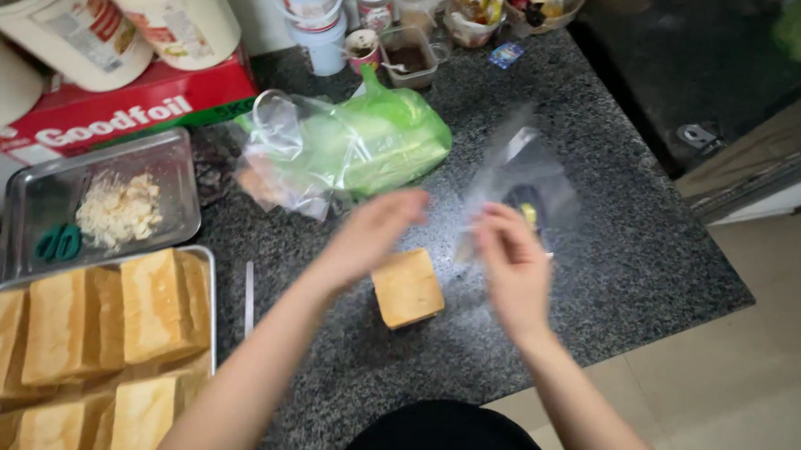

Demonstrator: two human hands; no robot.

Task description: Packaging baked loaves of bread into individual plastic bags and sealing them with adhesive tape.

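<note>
The right hand (pixel 513 270) pinches a clear bag (pixel 517 179), lifted over the counter (pixel 636 269). The left hand (pixel 369 235) is blurred; I cannot tell its grip. A loaf (pixel 407 289) stands between the hands, near the counter's front edge. Bare stone lies to the right; a loaf tray (pixel 207 296) crowds the left.

Both hands (pixel 442 250) raised close together — fingers loosely curled
</note>
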